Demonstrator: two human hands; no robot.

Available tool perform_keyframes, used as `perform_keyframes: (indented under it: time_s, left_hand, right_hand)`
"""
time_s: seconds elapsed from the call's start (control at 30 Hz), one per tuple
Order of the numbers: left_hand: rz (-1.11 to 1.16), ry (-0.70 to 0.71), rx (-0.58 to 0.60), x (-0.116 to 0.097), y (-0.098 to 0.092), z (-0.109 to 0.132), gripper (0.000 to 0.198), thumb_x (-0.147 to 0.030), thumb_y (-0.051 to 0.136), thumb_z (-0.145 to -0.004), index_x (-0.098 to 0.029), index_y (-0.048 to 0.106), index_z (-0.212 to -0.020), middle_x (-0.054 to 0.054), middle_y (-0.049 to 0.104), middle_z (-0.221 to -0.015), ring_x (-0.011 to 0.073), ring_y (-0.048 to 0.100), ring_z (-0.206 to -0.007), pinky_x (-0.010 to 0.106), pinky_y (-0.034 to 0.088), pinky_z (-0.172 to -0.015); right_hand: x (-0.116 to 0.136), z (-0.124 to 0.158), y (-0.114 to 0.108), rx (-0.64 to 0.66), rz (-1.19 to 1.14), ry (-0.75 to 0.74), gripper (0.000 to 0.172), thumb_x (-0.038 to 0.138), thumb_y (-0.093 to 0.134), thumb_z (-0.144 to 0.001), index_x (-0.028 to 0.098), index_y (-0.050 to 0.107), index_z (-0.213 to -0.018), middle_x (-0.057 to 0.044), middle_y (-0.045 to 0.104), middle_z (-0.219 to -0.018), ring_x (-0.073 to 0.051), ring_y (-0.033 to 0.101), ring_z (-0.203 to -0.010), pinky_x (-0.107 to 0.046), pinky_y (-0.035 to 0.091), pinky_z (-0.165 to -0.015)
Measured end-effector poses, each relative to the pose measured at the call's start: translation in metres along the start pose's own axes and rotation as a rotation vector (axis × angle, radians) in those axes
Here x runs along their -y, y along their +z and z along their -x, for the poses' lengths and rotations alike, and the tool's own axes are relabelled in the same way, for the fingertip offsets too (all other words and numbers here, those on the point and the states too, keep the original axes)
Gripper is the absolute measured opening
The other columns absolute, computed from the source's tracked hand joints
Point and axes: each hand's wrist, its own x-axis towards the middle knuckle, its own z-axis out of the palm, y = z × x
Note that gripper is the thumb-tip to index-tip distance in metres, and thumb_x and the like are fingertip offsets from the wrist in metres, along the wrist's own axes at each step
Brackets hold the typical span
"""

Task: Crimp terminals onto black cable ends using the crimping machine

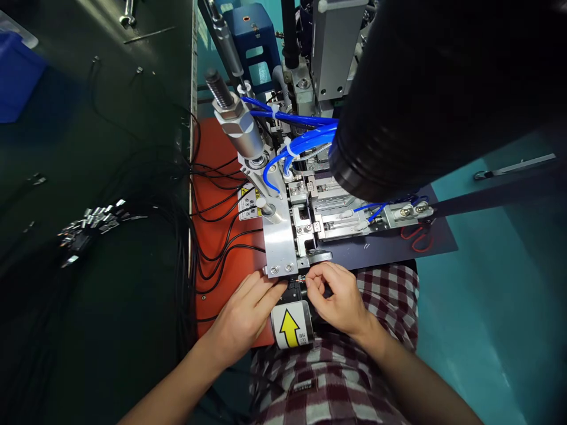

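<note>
My left hand (pixel 244 311) lies on the orange mat (pixel 217 236) with its fingers stretched toward the front edge of a small metal machine (pixel 292 227). My right hand (pixel 339 298) sits just right of it, fingers curled in a pinch at the machine's front edge, above a black part with a yellow arrow label (pixel 291 326). What the pinch holds is too small to make out; a thin wire end seems to run between both hands.
A bundle of black cables (pixel 212 206) with metal plug ends (pixel 91 227) spreads over the dark table at left. Blue air hoses (pixel 301 139) and a silver cylinder (pixel 234 115) rise behind. A large black tube (pixel 420 88) overhangs upper right. A blue bin (pixel 15 74) stands far left.
</note>
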Motion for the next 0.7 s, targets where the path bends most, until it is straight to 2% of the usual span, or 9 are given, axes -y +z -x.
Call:
perform_keyframes:
  time_s: [0.2, 0.4, 0.5, 0.7]
  left_hand:
    - [-0.003, 0.014, 0.005, -0.0003, -0.0005, 0.0007, 0.031, -0.004, 0.044, -0.090, -0.010, 0.056, -0.118, 0.015, 0.063, -0.108, 0.0243, 0.055, -0.108, 0.039, 0.051, -0.091]
    - [0.003, 0.000, 0.003, 0.0002, 0.0003, 0.0011, 0.033, -0.004, 0.044, -0.090, -0.011, 0.055, -0.120, 0.014, 0.063, -0.109, 0.0238, 0.054, -0.110, 0.038, 0.051, -0.092]
    - [0.003, 0.005, 0.000, 0.0007, 0.0006, 0.0009, 0.032, -0.004, 0.046, -0.089, -0.010, 0.056, -0.119, 0.014, 0.063, -0.109, 0.0242, 0.055, -0.110, 0.038, 0.051, -0.093]
    - [-0.001, 0.008, 0.007, 0.0013, 0.0003, 0.0016, 0.032, -0.004, 0.045, -0.089, -0.011, 0.057, -0.118, 0.014, 0.063, -0.111, 0.0245, 0.054, -0.111, 0.038, 0.050, -0.094]
  right_hand:
    - [-0.0038, 0.0016, -0.0049, -0.005, 0.254, -0.254, 0.012, 0.014, 0.051, -0.088, 0.019, 0.060, -0.083, -0.003, 0.063, -0.069, -0.015, 0.052, -0.060, -0.032, 0.037, -0.064]
    - [-0.0038, 0.0030, -0.0057, 0.001, 0.233, -0.278, 0.011, 0.013, 0.052, -0.088, 0.018, 0.061, -0.086, -0.002, 0.064, -0.069, -0.015, 0.053, -0.061, -0.032, 0.037, -0.063]
    - [-0.0013, 0.0024, -0.0043, 0.001, 0.085, -0.140, 0.010, 0.016, 0.053, -0.087, 0.019, 0.061, -0.083, -0.001, 0.059, -0.066, -0.014, 0.051, -0.059, -0.031, 0.039, -0.064]
    - [0.0000, 0.0011, 0.0023, 0.072, -0.380, 0.313, 0.012, 0.026, 0.055, -0.088, 0.018, 0.059, -0.080, 0.001, 0.053, -0.064, -0.012, 0.047, -0.055, -0.025, 0.038, -0.052]
